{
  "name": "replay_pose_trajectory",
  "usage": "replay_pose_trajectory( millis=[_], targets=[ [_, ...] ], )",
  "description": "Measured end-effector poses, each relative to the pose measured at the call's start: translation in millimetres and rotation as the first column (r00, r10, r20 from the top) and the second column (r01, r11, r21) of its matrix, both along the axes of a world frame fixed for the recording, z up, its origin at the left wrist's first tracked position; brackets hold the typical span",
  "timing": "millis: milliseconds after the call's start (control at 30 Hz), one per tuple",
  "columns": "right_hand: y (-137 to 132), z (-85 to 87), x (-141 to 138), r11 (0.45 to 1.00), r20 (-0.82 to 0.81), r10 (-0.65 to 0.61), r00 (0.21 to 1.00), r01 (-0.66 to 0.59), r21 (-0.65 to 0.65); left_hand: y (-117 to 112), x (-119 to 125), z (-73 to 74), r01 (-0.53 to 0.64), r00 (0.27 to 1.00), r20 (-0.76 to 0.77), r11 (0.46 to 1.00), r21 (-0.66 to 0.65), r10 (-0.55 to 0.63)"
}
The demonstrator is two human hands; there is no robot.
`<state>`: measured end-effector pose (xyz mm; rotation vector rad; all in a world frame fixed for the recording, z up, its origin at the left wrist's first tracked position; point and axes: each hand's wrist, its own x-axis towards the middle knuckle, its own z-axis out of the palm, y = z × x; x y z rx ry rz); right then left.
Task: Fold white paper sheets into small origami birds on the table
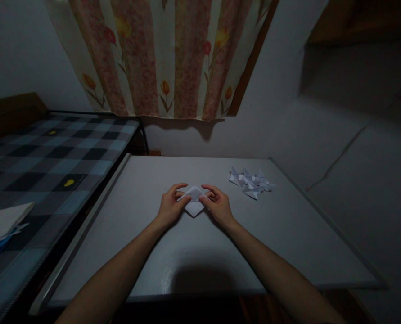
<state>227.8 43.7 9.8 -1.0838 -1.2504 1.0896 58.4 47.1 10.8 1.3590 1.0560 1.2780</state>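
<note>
A small white folded paper (194, 202) lies on the grey table (193, 252), turned like a diamond. My left hand (170, 203) pinches its left corner with curled fingers. My right hand (217, 202) pinches its right corner the same way. Both hands rest on the tabletop near its middle, with the paper between them.
A pile of several small folded white paper pieces (252, 182) lies on the table to the far right of my hands. A bed with a checked cover (51, 157) stands at the left, with a stack of white and blue sheets (5, 224) on it. A flowered curtain (166, 58) hangs behind.
</note>
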Motion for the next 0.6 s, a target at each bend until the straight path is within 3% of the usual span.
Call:
replay_pose_trajectory(
  millis=[133,267,333,600],
  targets=[
    [2.0,-3.2,3.0,0.997,0.084,0.027,0.996,-0.033,0.066,3.0,-2.7,-4.0,-0.024,0.997,-0.077,0.996,0.085,0.031],
    [2.9,-5.5,6.9,0.967,0.114,-0.057,0.992,0.026,0.254,4.8,-5.5,-8.4,-0.027,0.993,-0.106,0.969,0.245,0.054],
    [3.2,-6.7,8.3,0.962,0.097,-0.06,0.993,0.031,0.272,5.3,-6.4,-9.3,-0.041,0.99,-0.117,0.958,0.285,0.077],
    [6.2,-11.0,6.3,0.977,0.029,-0.037,0.999,0.03,0.212,6.0,-3.6,-8.8,-0.015,0.999,-0.044,0.984,0.18,0.024]
  ],
)
